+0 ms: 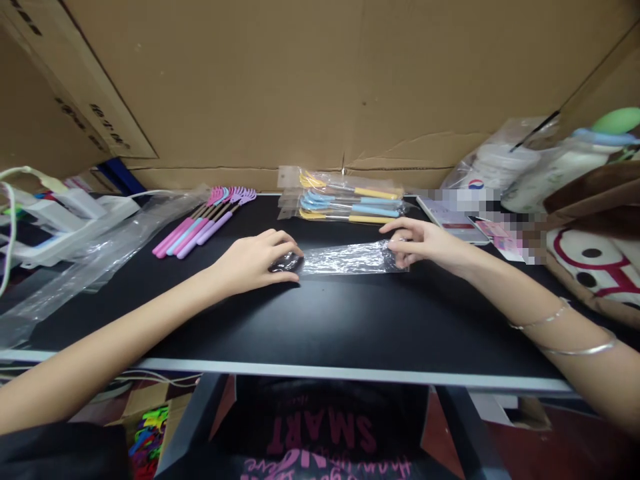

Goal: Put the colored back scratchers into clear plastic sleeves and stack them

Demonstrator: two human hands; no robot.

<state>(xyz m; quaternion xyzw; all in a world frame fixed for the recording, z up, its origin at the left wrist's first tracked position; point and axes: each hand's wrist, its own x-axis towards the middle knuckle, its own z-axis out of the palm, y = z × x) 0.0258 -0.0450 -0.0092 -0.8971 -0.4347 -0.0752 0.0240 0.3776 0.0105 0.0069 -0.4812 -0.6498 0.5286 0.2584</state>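
A clear, crinkled plastic bag [345, 259] lies lengthwise on the black tabletop between my hands. My left hand [263, 260] grips its left end, thumb on the near side and fingers on the far side. At the right end, the thumb and fingers of my right hand [420, 243] pinch the plastic. Glare and the dark surface beneath leave it unclear whether anything is inside. Behind my left hand lie several loose back scratchers [205, 223] with pink, blue and purple handles. Beyond the bag, yellow and blue back scratchers in clear bags [345, 200] are stacked.
Long plastic sheeting [110, 257] and a white power strip [80, 230] are at the left. To the right sit a flat box [450, 220], a bagged cup [500, 167], a bottle [565, 170] and a brown plush item [595, 260]. Cardboard [320, 80] walls the back.
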